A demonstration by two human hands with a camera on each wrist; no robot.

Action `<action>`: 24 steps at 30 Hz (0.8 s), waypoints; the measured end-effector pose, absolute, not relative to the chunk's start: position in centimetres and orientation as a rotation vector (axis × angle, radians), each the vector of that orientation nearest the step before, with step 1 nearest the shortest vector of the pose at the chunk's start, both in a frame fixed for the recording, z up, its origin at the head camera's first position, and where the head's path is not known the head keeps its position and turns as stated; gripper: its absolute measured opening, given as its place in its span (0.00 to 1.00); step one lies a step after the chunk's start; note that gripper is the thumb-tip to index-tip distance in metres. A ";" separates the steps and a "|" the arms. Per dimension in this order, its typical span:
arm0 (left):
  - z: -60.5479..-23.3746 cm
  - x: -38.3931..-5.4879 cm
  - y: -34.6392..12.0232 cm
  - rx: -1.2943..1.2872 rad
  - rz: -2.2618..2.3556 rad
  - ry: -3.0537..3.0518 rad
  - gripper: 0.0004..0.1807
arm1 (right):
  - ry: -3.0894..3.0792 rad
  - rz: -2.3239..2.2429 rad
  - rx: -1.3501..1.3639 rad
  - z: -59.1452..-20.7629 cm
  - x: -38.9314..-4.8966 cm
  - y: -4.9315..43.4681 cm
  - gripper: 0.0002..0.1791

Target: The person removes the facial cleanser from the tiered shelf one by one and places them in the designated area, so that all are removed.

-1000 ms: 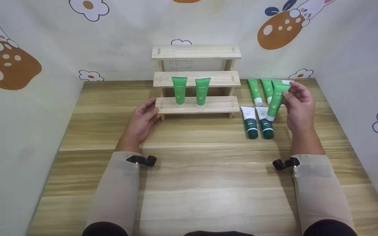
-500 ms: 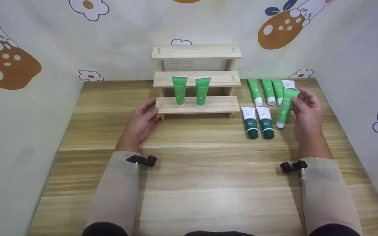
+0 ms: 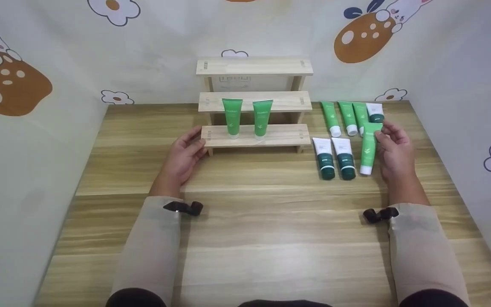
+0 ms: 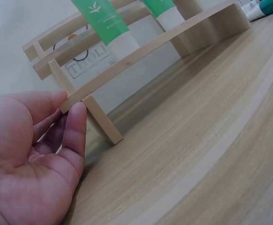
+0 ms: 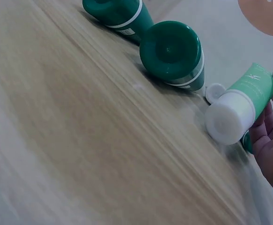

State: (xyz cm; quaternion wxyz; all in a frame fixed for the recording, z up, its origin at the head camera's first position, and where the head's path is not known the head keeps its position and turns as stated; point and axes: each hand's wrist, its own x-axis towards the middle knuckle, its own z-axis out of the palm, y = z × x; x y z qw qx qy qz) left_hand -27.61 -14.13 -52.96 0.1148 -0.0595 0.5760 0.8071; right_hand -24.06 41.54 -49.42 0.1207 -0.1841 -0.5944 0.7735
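Observation:
My right hand point(image 3: 397, 149) pinches a green squeeze tube point(image 3: 369, 147) near its flat end, white cap pointing toward me. In the right wrist view the tube's white cap point(image 5: 230, 117) hangs low beside the dark green caps. At the left end of a three-step wooden display shelf point(image 3: 228, 143), my left hand point(image 3: 183, 155) grips the lowest board's corner between thumb and fingers, as the left wrist view shows at the board's corner point(image 4: 73, 99). Two green tubes, one on the left point(image 3: 233, 117) and one on the right point(image 3: 262, 119), stand on their caps on that step.
Two white-and-dark-green tubes point(image 3: 324, 157) lie side by side right of the shelf. Behind them several green tubes point(image 3: 330, 119) lie in a row with another white-and-dark-green tube point(image 3: 375, 111). A patterned cloth backdrop point(image 3: 156, 51) surrounds the wood-grain table point(image 3: 271, 221).
My right hand has drawn the green tube to the right and toward me, down beside the two white-and-dark-green tubes. My left hand stays at the shelf's corner.

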 end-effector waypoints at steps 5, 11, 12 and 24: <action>-52.9 -27.6 -14.1 -0.157 2.366 1.689 0.32 | -1.840 2.196 -0.551 -50.1 -24.2 41.9 0.24; -52.9 -27.5 -14.1 -0.165 2.371 1.690 0.32 | -1.863 2.209 -0.506 -50.6 -24.2 41.9 0.25; -52.9 -27.5 -14.1 -0.164 2.372 1.691 0.32 | -1.875 2.199 -0.503 -50.6 -24.3 41.8 0.26; -52.9 -27.6 -14.2 -0.185 2.375 1.677 0.32 | -2.195 1.963 -0.569 -50.0 -24.1 41.3 0.31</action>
